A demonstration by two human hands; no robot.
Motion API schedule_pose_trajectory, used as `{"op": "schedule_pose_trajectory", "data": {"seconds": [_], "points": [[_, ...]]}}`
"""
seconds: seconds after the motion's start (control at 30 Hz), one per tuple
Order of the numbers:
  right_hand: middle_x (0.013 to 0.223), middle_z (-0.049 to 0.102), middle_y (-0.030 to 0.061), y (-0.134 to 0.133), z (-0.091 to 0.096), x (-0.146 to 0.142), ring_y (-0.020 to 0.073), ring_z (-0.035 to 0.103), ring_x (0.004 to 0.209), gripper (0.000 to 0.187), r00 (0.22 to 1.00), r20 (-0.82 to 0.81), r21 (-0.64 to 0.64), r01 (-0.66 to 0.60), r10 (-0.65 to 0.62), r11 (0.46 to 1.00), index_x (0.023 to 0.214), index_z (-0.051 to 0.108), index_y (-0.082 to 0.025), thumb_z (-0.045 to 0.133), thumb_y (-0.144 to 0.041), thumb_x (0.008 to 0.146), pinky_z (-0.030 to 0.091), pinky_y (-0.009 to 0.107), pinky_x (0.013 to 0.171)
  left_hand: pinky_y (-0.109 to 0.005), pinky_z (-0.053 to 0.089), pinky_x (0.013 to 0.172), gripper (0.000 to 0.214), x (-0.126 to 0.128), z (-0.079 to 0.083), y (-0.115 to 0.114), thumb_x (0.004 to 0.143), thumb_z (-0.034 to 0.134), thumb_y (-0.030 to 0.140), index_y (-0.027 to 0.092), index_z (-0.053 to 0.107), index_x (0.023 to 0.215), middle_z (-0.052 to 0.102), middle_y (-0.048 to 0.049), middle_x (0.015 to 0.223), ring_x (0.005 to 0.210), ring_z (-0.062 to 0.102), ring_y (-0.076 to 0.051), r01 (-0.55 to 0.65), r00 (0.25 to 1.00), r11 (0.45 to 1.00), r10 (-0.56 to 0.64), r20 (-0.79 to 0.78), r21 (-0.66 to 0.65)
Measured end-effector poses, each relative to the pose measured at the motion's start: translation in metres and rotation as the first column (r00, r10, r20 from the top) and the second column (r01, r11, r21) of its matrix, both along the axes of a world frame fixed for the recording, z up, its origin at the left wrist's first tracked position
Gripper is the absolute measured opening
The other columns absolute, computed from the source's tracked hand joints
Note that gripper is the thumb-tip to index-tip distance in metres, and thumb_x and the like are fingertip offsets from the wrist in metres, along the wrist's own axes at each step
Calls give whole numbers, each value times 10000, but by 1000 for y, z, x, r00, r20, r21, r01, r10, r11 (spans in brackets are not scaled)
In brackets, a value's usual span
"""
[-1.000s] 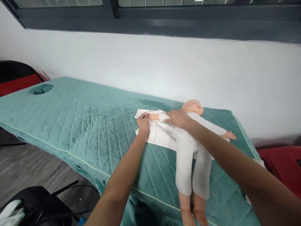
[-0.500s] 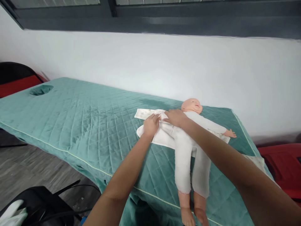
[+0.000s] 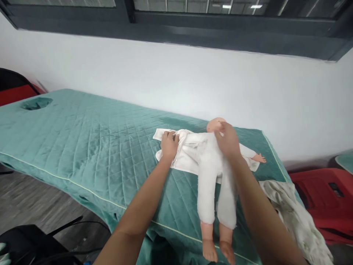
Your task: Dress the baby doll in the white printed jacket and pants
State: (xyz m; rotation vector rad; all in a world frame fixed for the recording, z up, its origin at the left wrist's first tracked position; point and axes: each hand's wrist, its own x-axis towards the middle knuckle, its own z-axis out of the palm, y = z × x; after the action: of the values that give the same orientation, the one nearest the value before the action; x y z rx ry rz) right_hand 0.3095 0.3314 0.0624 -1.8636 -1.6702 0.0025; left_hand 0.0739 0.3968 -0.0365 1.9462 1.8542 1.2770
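A baby doll (image 3: pixel 206 162) with a white cloth body lies on its back, feet toward me. A white baby shirt (image 3: pixel 186 156) is spread under its torso, and its sleeve (image 3: pixel 159 134) reaches out to the left. The doll's arm on that side is covered by the shirt's cloth. My left hand (image 3: pixel 169 145) is closed over the sleeve, fingers bent into the fabric. Above the doll's chest, my right hand (image 3: pixel 229 141) is raised with loosely curled fingers apart, nothing visible in them. It hides part of the doll's head (image 3: pixel 213 124).
A green quilted massage bed (image 3: pixel 96 140) with a face hole (image 3: pixel 37 103) stands along the white wall (image 3: pixel 138 73). Crumpled pale cloth (image 3: pixel 295 213) hangs over its right end by a red chair (image 3: pixel 322 198). A black bag-like object (image 3: pixel 30 246) sits at lower left.
My right hand has let go of the sleeve and moved right, over the doll's chest. My left hand stays at the sleeve. The view has shifted slightly right, showing more pale cloth.
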Motion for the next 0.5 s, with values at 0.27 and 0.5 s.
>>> {"op": "schedule_pose_trajectory", "data": {"seconds": [0.27,0.5], "points": [[1063,703,199,-48,-35,47,348,638,1073,557,854,-178,-339,414,-490,845,1335,522,-135,408,-507,935,440,470,938,-319,451,942,240,2,5,-7,968,468,318,199,666,1035,674,-71,1030,1034,593,-218,137,981,991,-136,-138,3],[1054,712,152,-46,-40,47,283,659,937,602,817,-432,-264,290,-382,920,1331,569,-188,448,-584,893,475,403,876,-362,475,862,360,16,33,-8,958,466,376,160,622,1201,716,-148,1099,1031,657,-282,77,986,960,-114,-125,-268]]}}
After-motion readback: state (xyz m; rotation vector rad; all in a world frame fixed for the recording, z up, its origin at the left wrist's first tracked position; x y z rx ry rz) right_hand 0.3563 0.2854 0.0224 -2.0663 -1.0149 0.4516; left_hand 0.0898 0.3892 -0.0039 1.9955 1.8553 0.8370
